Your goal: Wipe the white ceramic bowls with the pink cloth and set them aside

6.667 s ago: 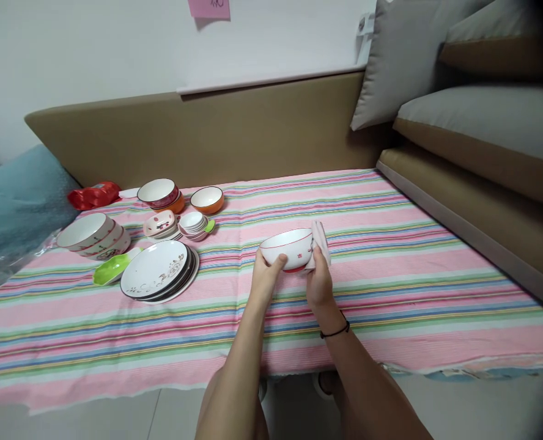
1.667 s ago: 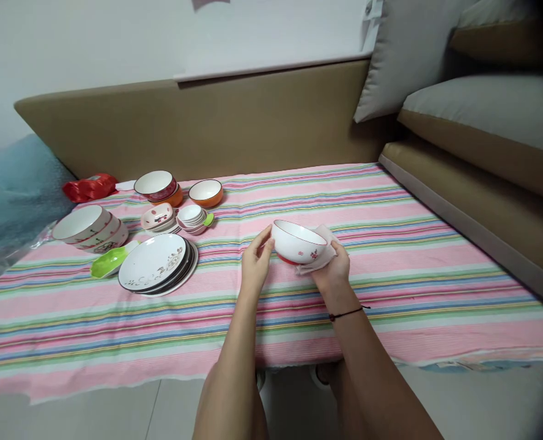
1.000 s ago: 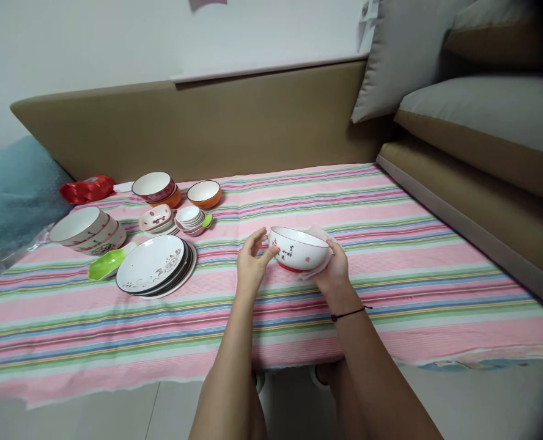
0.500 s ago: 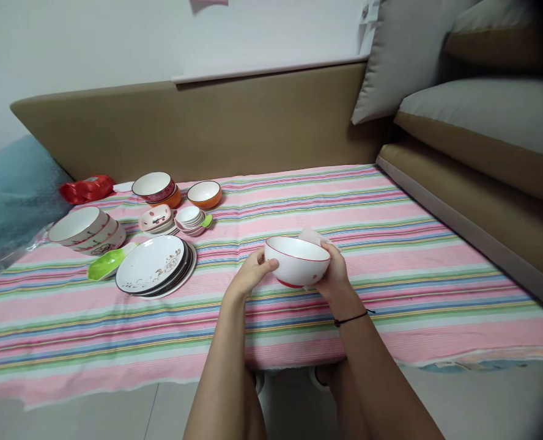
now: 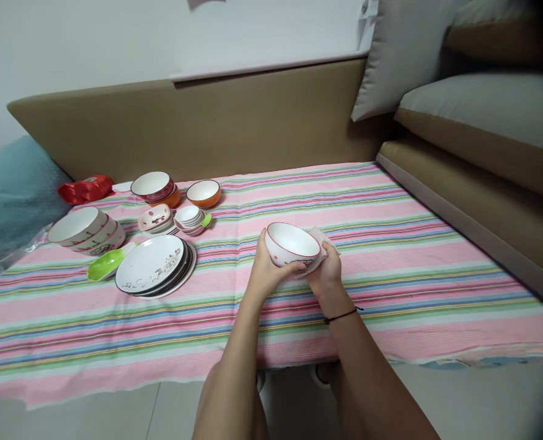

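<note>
Bowl in hand: a white bowl with a red rim (image 5: 292, 243) is held upright above the striped cloth (image 5: 391, 244), near the middle of the covered surface and well apart from the other crockery.
Left hand: the left hand (image 5: 266, 273) is wrapped around the bowl's near left side, thumb up along the wall and fingers curled under it; a firm, closed hold is shown.
Right hand: the right hand (image 5: 326, 273) is closed on a folded pale pink wiping cloth (image 5: 320, 247), which is pressed against the bowl's right side and underside.
Contact: bowl, wiping cloth and both hands are all touching; the bowl's foot is hidden, so it cannot be told whether it rests on the striped cloth.
Other crockery: at the far left a stack of plates (image 5: 155, 273), a green dish (image 5: 106, 264) just beside it, a stack of large white bowls (image 5: 85, 229), a stack of small saucers (image 5: 191, 220), an orange bowl (image 5: 203, 193) and a red-banded bowl (image 5: 155, 185) are laid out close together.
Background items: a red packet (image 5: 85, 188) lies behind the bowls; grey cushions (image 5: 477, 113) are piled at the right.
Progress, as judged: wiping of the outside of this one bowl is taken to be in hand, not finished.
Done: nothing is seen set apart as wiped; the right half of the striped cloth bears no crockery.
Left: the whole group at the left appears untouched, so most of the work is judged to lie ahead.
</note>
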`<control>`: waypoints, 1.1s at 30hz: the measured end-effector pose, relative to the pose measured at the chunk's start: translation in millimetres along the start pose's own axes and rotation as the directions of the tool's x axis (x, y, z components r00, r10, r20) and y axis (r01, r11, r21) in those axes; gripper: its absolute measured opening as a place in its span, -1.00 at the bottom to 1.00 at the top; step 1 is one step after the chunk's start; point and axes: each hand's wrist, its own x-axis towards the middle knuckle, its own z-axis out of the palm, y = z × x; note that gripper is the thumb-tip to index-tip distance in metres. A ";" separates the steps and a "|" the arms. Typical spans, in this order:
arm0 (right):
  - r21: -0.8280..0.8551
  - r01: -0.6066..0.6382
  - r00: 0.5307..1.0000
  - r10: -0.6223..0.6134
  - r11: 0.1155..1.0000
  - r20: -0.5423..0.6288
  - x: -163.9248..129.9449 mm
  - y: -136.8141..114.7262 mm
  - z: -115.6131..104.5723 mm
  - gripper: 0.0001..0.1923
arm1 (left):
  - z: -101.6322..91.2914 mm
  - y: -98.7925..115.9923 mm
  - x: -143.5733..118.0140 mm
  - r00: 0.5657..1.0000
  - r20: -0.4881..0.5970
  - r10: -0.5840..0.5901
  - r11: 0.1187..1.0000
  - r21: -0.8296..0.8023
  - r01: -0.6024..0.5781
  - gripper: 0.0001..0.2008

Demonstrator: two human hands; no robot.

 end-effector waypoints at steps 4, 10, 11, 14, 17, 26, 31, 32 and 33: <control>-0.031 -0.067 0.997 0.068 0.997 0.030 -4.0 -7.6 -1.4 -0.68 | -9.6 -2.3 1.8 0.994 0.096 -0.059 0.998 -0.016 0.061 -0.12; -0.047 -0.116 0.992 0.118 0.992 0.039 -9.9 -17.8 -0.5 -0.72 | -13.7 -8.8 4.1 0.942 0.320 -0.098 0.936 -0.291 0.196 -0.26; -0.043 -0.123 0.992 0.125 0.991 0.035 -10.0 -17.9 0.0 -0.71 | -12.0 -9.2 4.9 0.963 0.253 -0.095 0.943 -0.286 0.168 -0.26; -0.003 -0.124 0.992 0.124 0.992 0.003 -8.0 -16.0 0.9 -0.69 | -7.5 -8.9 8.0 0.995 -0.067 -0.077 0.977 -0.203 0.062 -0.35; 0.034 -0.093 0.993 0.095 0.995 -0.074 -5.4 -12.6 2.4 -0.68 | -5.1 -6.9 8.5 0.989 -0.143 -0.043 0.991 -0.131 0.024 -0.51; -0.007 -0.155 0.988 0.155 0.988 -0.013 -11.6 -15.9 5.5 -0.65 | -11.0 -2.2 4.5 0.990 0.126 -0.071 0.995 -0.059 0.079 -0.22; 0.006 -0.236 0.971 0.236 0.972 0.025 -13.8 -22.1 3.4 -0.69 | -11.8 -4.3 3.9 0.955 0.295 -0.042 0.950 -0.286 0.130 -0.13; 0.010 -0.229 0.973 0.229 0.973 0.035 -13.0 -22.5 3.2 -0.69 | -11.0 -4.6 4.4 0.969 0.247 -0.027 0.953 -0.287 0.100 -0.14; 0.015 -0.211 0.977 0.210 0.977 0.035 -11.9 -22.6 3.0 -0.68 | -10.2 -5.0 5.2 0.986 0.167 -0.016 0.959 -0.278 0.062 -0.17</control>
